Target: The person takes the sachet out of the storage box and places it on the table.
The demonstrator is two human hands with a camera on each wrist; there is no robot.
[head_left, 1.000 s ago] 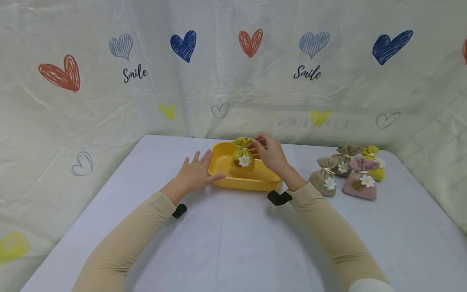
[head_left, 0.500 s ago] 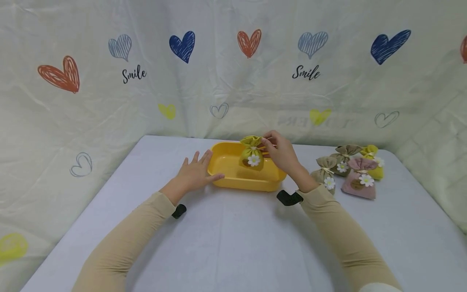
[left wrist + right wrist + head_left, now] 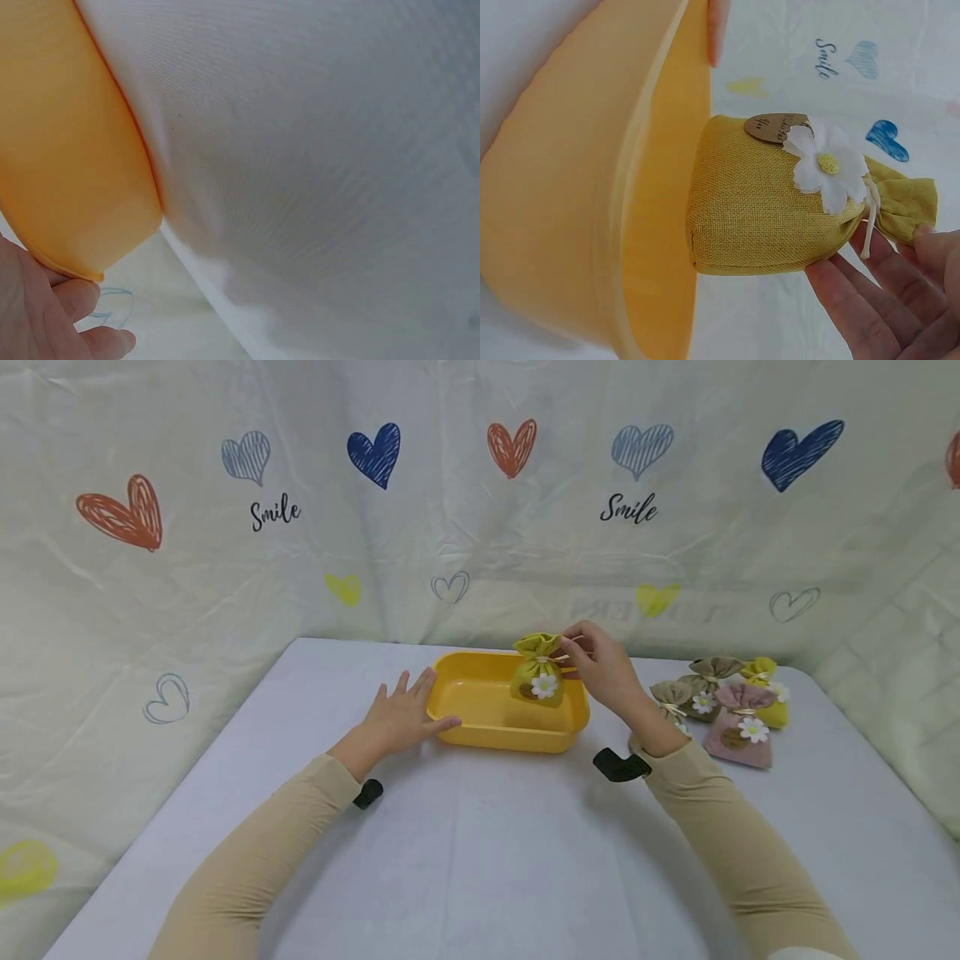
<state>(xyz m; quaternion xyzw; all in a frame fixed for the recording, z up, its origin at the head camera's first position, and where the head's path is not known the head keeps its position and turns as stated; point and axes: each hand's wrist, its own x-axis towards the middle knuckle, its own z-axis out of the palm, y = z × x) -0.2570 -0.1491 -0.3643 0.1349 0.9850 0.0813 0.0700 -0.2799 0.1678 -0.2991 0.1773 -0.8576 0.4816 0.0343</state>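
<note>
A yellow cloth drawstring pouch [image 3: 757, 202] with a white flower and a brown tag hangs over the right part of a yellow plastic basin [image 3: 468, 735]. My right hand [image 3: 603, 668] pinches its gathered neck between thumb and fingers, as the right wrist view shows closely. The pouch's bottom lies near the basin's rim in that view. At the basin's left end, my left hand [image 3: 401, 718] rests against the rim with fingers spread. In the left wrist view its fingertips [image 3: 79, 300] touch the rim's edge.
Right of the basin stand several more pouches: a pink pouch [image 3: 738, 735], a yellow pouch [image 3: 772, 717], a brown pouch [image 3: 708, 681] and a beige pouch [image 3: 670, 693] partly behind my right wrist. A curtain with hearts [image 3: 512, 447] hangs behind the white table [image 3: 487, 843].
My right hand has moved right with the yellow pouch, from the basin's middle to over its right part. The left hand has stayed at the basin's left end.
</note>
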